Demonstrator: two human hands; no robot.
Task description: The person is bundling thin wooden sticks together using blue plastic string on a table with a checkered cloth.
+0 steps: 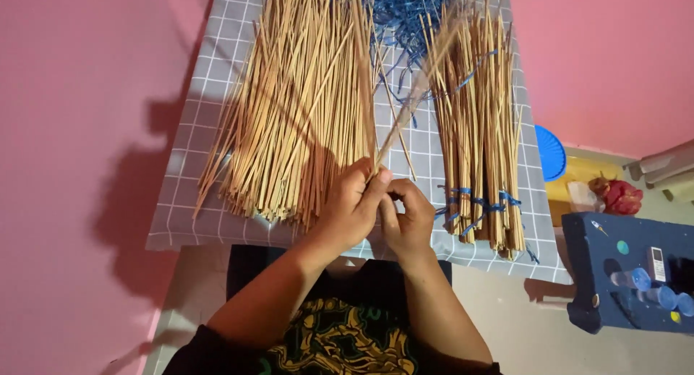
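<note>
Both hands, left (352, 205) and right (407, 216), pinching perhaps one thin stick (405, 114) above loose sticks (296, 107) on checked cloth (181, 223).

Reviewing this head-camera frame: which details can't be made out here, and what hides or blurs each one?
- Sticks held in the hands: blurred, so their count is unclear.
- Lower ends of those sticks: hidden inside the left hand and right hand.
- Loose stick pile and blue strings: far ends cut off by the top edge.
- Small items on the blue table: too small, cut by the right edge.
</note>
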